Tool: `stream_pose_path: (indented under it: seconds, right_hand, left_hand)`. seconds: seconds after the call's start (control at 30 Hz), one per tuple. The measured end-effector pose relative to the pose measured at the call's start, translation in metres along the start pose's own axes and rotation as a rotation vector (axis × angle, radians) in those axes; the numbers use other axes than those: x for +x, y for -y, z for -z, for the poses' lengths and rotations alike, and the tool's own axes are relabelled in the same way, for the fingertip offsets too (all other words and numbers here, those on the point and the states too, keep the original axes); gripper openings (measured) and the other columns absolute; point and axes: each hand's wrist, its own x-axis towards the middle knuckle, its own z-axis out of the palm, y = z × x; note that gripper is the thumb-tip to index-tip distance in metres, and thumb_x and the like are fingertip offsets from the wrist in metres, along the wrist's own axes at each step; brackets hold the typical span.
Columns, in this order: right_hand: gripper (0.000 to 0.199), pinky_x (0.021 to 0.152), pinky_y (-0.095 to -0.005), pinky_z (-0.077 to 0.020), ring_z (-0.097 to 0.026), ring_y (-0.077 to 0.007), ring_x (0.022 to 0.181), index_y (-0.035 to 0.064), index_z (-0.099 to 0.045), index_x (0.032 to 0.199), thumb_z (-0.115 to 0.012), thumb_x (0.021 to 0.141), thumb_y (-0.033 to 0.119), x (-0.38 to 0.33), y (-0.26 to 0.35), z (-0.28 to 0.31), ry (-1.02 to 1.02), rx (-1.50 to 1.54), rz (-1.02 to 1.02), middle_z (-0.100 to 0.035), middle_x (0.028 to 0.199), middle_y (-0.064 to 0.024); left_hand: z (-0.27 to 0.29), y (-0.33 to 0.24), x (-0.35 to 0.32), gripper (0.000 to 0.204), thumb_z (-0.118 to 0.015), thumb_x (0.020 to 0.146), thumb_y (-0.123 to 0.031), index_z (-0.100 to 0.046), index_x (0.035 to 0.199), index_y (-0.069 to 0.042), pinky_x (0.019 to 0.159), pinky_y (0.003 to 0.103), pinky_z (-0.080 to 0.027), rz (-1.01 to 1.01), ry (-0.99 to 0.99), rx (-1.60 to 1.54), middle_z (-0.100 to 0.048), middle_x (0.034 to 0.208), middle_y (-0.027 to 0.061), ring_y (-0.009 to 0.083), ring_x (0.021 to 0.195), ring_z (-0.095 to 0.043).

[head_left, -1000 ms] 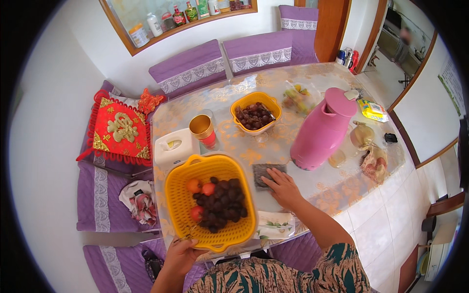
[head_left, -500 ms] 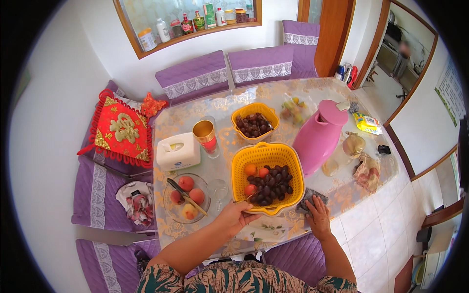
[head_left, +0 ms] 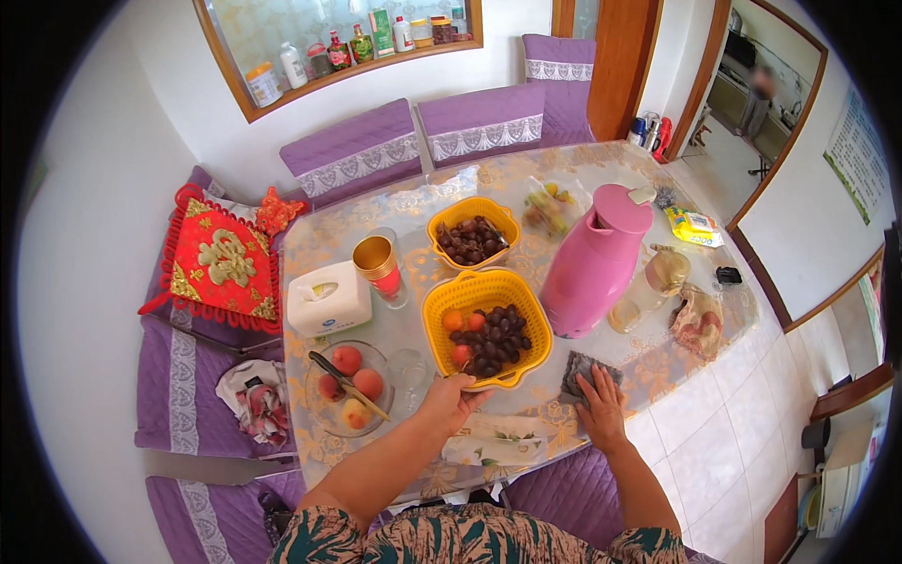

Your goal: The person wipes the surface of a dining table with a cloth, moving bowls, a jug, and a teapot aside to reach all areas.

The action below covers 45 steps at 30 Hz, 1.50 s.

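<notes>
My left hand [head_left: 453, 404] is closed on the near rim of a yellow plastic basket [head_left: 432, 324], thumb on top and fingers underneath. In that basket lie a bunch of dark grapes [head_left: 496, 340] and a few round orange-red fruits [head_left: 454, 321]. To its right, my right hand [head_left: 603, 412] rests palm down with its fingers stretched over a folded grey cloth [head_left: 576, 368] on the table. Between my forearms lies a white patterned strip [head_left: 498, 442] with green leaves. A small clear glass [head_left: 407, 371] stands just left of the basket.
A pink thermos jug [head_left: 594, 268] stands right of the basket, a smaller yellow basket [head_left: 507, 224] of grapes behind it. Leftward are a glass bowl [head_left: 319, 411] with peaches and a knife [head_left: 329, 364], a tissue box [head_left: 329, 299] and gold-rimmed cups [head_left: 378, 258]. Bagged fruit [head_left: 697, 324] lies far right.
The yellow basket has moved away from me and slightly left, with my left hand still on its rim. More of the grey cloth shows under my right hand. The whole view has shifted a little.
</notes>
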Motion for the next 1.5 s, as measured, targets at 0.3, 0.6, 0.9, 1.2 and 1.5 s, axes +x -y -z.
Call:
stream_pose_path:
  seconds: [0.3,0.6,0.9,1.2,1.5]
  right_hand:
    - [0.057,0.114,-0.0490,-0.0151,-0.019,-0.0294,0.145,0.0225,-0.046,0.140,-0.061,0.085,0.021,0.024,0.041,-0.034,0.092,-0.018,0.147,-0.029,0.154,-0.0097]
    - [0.062,0.110,-0.0468,-0.0290,-0.034,-0.0269,0.138,0.0260,-0.051,0.134,-0.064,0.076,0.009,0.032,0.003,-0.025,-0.067,-0.116,0.210,-0.039,0.148,-0.0056]
    - [0.062,0.108,-0.0520,-0.0284,-0.034,-0.0327,0.137,0.0201,-0.050,0.136,-0.064,0.077,0.012,0.008,-0.038,-0.038,-0.431,-0.225,-0.254,-0.040,0.146,-0.0108]
    - [0.056,0.108,-0.0448,-0.0328,-0.040,-0.0268,0.134,0.0206,-0.058,0.127,-0.063,0.073,0.006,0.015,0.018,-0.022,-0.072,-0.076,0.243,-0.045,0.142,-0.0066]
    - [0.055,0.110,-0.0486,-0.0255,-0.032,-0.0303,0.138,0.0203,-0.049,0.137,-0.061,0.084,0.013,0.016,-0.090,-0.004,-0.501,-0.295,-0.462,-0.039,0.147,-0.0101]
  left_hand:
    - [0.008,0.012,0.011,0.033,-0.048,0.089,0.003,-0.048,0.122,0.004,0.088,0.043,-0.058,0.014,-0.009,-0.045,-0.059,0.117,0.0165,0.0303,0.104,-0.063]
    - [0.003,0.003,-0.014,0.029,-0.052,0.094,-0.008,-0.047,0.120,0.004,0.091,0.039,-0.056,0.045,0.008,-0.112,-0.058,0.116,0.0181,0.0293,0.106,-0.061]
    - [0.045,0.008,-0.089,0.038,-0.051,0.096,-0.009,-0.043,0.131,0.002,0.092,0.036,-0.052,0.056,0.228,0.110,-0.055,0.123,0.0204,0.0292,0.112,-0.059]
    - [0.076,0.026,-0.119,0.037,-0.046,0.096,-0.006,-0.044,0.133,-0.002,0.093,0.036,-0.052,0.056,0.188,0.243,-0.056,0.123,0.0181,0.0263,0.109,-0.061]
    - [0.088,0.027,-0.131,0.037,-0.047,0.096,-0.005,-0.044,0.133,-0.003,0.095,0.037,-0.049,-0.069,0.229,0.360,-0.057,0.123,0.0145,0.0241,0.111,-0.059]
